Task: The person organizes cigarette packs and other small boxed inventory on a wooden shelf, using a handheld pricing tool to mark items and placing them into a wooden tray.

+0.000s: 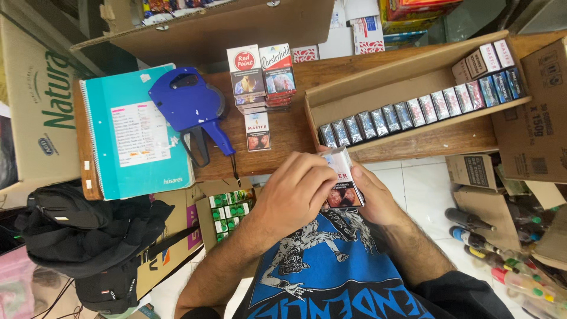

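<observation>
A long open cardboard box (378, 82) lies along the desk's (295, 127) right half, a row of dark blue packs (407, 115) lined up inside. Near the desk's middle, two short stacks of red-and-white packs (261, 74) stand, with one lone pack (257, 131) lying before them. A blue label gun (188, 103) rests beside a teal spiral notebook (136, 133) at the left edge. A white pack (341, 180) with a dark picture is held just off the front edge — pinched between the left hand (298, 192), fingers curled over it, and the right hand (373, 198).
</observation>
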